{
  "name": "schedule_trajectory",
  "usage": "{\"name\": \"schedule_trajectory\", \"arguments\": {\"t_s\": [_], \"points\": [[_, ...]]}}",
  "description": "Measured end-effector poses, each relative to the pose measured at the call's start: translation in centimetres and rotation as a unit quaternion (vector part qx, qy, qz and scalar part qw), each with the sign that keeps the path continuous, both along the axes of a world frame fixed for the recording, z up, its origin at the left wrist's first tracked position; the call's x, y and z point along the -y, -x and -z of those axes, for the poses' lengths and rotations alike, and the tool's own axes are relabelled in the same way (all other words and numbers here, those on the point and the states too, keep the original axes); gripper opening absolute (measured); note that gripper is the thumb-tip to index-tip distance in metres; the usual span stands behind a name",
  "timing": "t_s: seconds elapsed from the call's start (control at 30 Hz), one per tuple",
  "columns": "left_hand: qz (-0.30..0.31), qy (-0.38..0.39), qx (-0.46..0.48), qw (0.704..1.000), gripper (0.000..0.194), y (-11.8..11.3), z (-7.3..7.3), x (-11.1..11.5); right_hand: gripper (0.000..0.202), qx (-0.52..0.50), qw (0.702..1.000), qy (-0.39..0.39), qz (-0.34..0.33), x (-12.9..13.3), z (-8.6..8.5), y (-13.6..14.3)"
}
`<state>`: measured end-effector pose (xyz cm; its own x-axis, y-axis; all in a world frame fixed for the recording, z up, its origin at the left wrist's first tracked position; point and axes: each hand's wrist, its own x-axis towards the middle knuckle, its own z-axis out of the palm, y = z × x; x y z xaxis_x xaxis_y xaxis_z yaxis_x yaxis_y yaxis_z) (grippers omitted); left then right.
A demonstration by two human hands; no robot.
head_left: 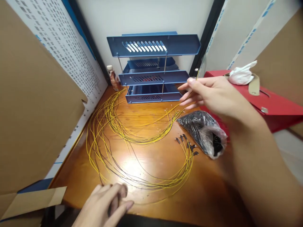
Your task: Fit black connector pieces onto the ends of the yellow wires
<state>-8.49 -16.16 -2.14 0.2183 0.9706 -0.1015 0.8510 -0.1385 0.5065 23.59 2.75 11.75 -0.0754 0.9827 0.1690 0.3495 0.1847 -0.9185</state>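
Note:
My right hand (208, 90) is raised over the back right of the table, its thumb and forefinger pinched on a thin yellow cable (191, 91). The cable's end with a small pale tip (197, 71) points up above the fingers. Near the front edge, my left hand (106, 201) is half curled, thumb apart from the fingers, with nothing visible in it. Two large loops of yellow and dark cables (142, 138) cover the table's middle. Black-capped cable ends (187, 145) cluster at the right of the nearer loop. Bare ends of the farther bundle fan out beneath my right hand.
A clear plastic bag (201, 132) with black contents lies open on the right. Behind stands a blue tiered tray rack (153, 45) beside a bottle (113, 78). A red box (279, 101) carrying crumpled white tissue (241, 74) sits at right. Cardboard (35, 94) walls the left side.

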Motion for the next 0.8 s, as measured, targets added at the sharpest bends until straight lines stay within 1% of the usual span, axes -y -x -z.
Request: {"name": "schedule_trajectory", "arguments": {"t_s": [0.1, 0.2, 0.27, 0.33, 0.37, 0.4, 0.43, 0.47, 0.53, 0.57, 0.63, 0.7, 0.73, 0.77, 0.8], "points": [[-0.007, -0.025, 0.017, 1.000, 0.032, -1.5, -0.6, -2.3, 0.037, 0.027, 0.995, 0.072, -0.060, 0.2, 0.0, -0.4], [0.007, -0.045, 0.026, 0.999, 0.033, -3.1, -1.6, -4.2, 0.033, 0.040, 0.988, 0.105, -0.101, 0.6, 0.0, -0.7], [0.002, -0.091, 0.029, 0.995, 0.034, -4.2, -2.6, -5.4, 0.031, 0.056, 0.985, 0.110, -0.121, 0.9, -0.2, -0.8], [0.010, -0.183, 0.027, 0.983, 0.026, -5.4, -3.5, -7.0, 0.030, 0.083, 0.979, 0.110, -0.154, 1.4, -0.5, -0.8], [0.020, -0.218, 0.018, 0.976, 0.032, -6.0, -3.8, -8.1, 0.029, 0.100, 0.974, 0.106, -0.171, 1.6, -0.6, -0.8], [0.037, -0.243, 0.007, 0.969, 0.046, -6.5, -4.0, -9.4, 0.030, 0.117, 0.971, 0.098, -0.185, 1.7, -0.7, -0.9], [0.059, -0.244, -0.009, 0.968, 0.054, -7.0, -4.1, -10.7, 0.031, 0.135, 0.968, 0.086, -0.192, 1.8, -0.9, -0.9], [0.084, -0.234, -0.026, 0.968, 0.054, -7.4, -4.0, -12.2, 0.033, 0.154, 0.966, 0.071, -0.194, 1.9, -1.0, -1.0], [0.165, -0.178, -0.070, 0.968, 0.041, -8.0, -3.6, -15.0, 0.035, 0.179, 0.966, 0.038, -0.185, 1.9, -1.1, -1.4], [0.201, -0.161, -0.077, 0.963, 0.034, -8.2, -3.5, -16.2, 0.036, 0.180, 0.967, 0.023, -0.176, 1.9, -1.2, -1.6], [0.255, -0.133, -0.069, 0.955, 0.028, -8.1, -3.2, -18.1, 0.038, 0.158, 0.974, 0.003, -0.163, 1.9, -1.3, -2.0], [0.249, -0.116, -0.038, 0.961, 0.033, -7.8, -3.1, -19.2, 0.042, 0.127, 0.981, -0.009, -0.144, 1.9, -1.4, -2.3], [0.238, -0.107, -0.016, 0.965, 0.036, -7.5, -3.0, -19.5, 0.043, 0.120, 0.986, -0.021, -0.117, 2.0, -1.6, -2.4], [0.226, -0.099, 0.003, 0.969, 0.037, -7.1, -3.0, -19.7, 0.044, 0.120, 0.989, -0.037, -0.075, 2.2, -1.8, -2.4], [0.218, -0.088, 0.016, 0.972, 0.038, -6.8, -3.0, -19.9, 0.043, 0.130, 0.990, -0.061, -0.015, 2.5, -2.1, -2.5]]}}
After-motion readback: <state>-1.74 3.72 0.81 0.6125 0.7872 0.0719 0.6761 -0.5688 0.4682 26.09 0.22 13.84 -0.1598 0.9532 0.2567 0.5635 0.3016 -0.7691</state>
